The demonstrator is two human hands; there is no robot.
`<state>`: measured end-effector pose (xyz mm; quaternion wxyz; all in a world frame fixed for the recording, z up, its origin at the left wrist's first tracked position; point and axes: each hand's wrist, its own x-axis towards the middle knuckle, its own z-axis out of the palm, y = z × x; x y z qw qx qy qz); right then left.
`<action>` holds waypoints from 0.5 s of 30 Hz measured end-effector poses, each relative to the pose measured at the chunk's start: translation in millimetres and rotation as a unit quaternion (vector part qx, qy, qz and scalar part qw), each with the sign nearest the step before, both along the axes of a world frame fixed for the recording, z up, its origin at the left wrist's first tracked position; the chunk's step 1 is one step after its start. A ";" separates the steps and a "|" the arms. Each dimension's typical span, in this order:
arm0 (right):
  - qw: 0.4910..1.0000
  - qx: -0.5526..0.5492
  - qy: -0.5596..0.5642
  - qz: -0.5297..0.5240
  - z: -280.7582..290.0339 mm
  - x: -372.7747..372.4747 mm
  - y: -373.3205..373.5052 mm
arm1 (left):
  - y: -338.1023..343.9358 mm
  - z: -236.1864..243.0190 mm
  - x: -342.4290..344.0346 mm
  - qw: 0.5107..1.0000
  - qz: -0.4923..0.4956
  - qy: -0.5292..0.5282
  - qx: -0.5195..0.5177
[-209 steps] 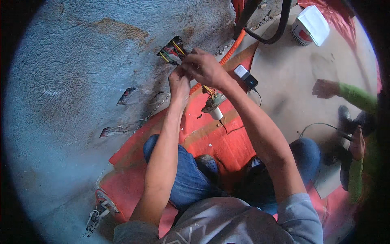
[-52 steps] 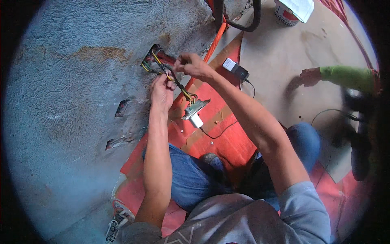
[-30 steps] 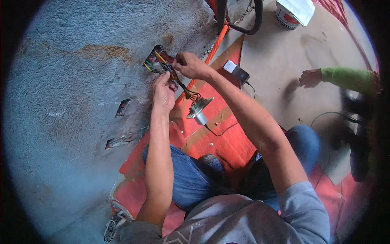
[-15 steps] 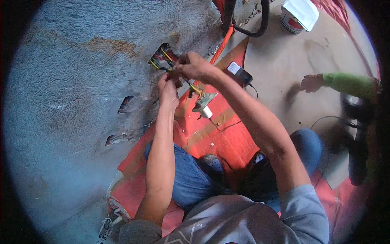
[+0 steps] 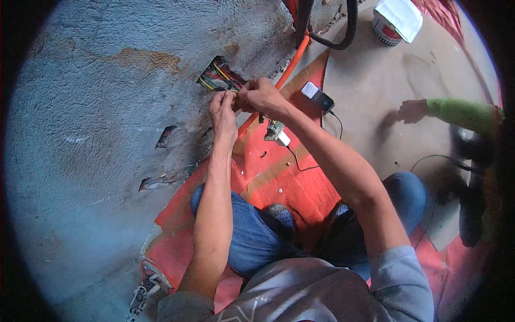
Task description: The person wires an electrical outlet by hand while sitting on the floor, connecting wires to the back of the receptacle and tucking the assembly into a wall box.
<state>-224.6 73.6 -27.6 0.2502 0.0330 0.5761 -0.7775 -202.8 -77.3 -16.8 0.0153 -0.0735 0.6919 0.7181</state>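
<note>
A recessed wall box (image 5: 205, 80) holds a tangle of electrical wires (image 5: 221, 73), yellow, green, red and black. Just below its lower right edge, my left hand (image 5: 222, 114) pinches the wires between thumb and fingers. Close beside it, my right hand (image 5: 264, 100) is closed on the same bunch, its fingertips partly hidden. Beneath my right wrist hangs a wall socket (image 5: 272, 130), partly covered by my forearm. A white plug charger (image 5: 282, 139) sits in it, with a thin black cable (image 5: 296, 162) running off.
Orange corrugated conduit (image 5: 293, 63) and thick black hoses (image 5: 347, 27) rise near the wall. A black-and-white device (image 5: 317, 97) lies on the floor sheet. A tub (image 5: 387, 33) stands far right. Another person's hand (image 5: 413, 111) with a green sleeve is at right. Two small wall holes show at left.
My right hand has moved slightly down and right, and both hands stay on the wires. The socket with its plug has swung right, partly under my forearm. More of the wall box shows.
</note>
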 end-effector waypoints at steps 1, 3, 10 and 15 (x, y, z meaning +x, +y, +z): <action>0.995 0.078 0.041 -0.046 0.6 2.8 -2.6 | -2.1 -1.7 1.4 1.000 0.009 -0.006 0.029; 0.978 0.162 0.081 -0.100 -11.2 1.1 3.9 | 7.8 -4.3 -1.2 0.998 0.008 -0.013 0.063; 0.980 -0.011 0.172 -0.104 -16.1 1.7 -3.5 | -8.2 -7.2 -7.5 0.958 0.069 -0.151 0.234; 0.987 0.005 0.147 -0.066 -12.3 -1.5 1.3 | 3.9 6.4 -5.4 0.940 0.073 -0.221 0.250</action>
